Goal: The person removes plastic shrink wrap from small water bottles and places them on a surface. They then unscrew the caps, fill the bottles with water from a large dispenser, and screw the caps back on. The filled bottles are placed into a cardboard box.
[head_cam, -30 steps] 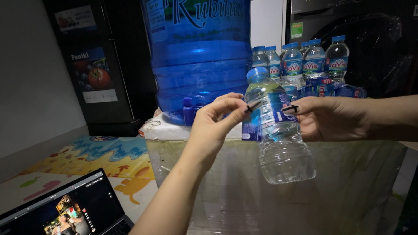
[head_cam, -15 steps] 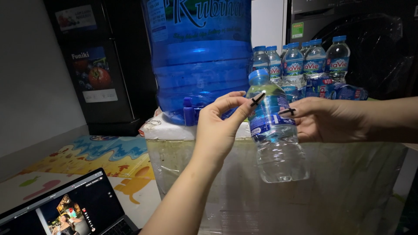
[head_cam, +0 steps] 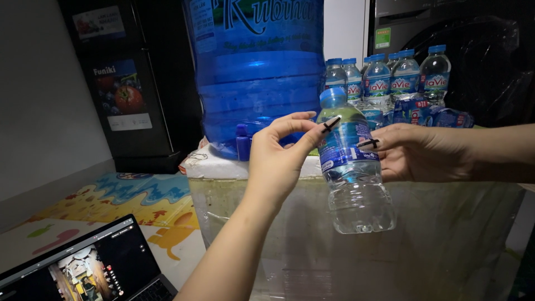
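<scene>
I see the small water bottle (head_cam: 354,167) has tipped since a second ago, its cap toward the big blue jug (head_cam: 259,72), my right hand (head_cam: 423,153) gripping its label and my left hand (head_cam: 281,159) pinching near the cap.

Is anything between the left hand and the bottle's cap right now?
Nothing visible. The left hand is at the blue cap of the bottle, fingers by the neck, with no object between. The right hand holds the bottle at its label.
</scene>
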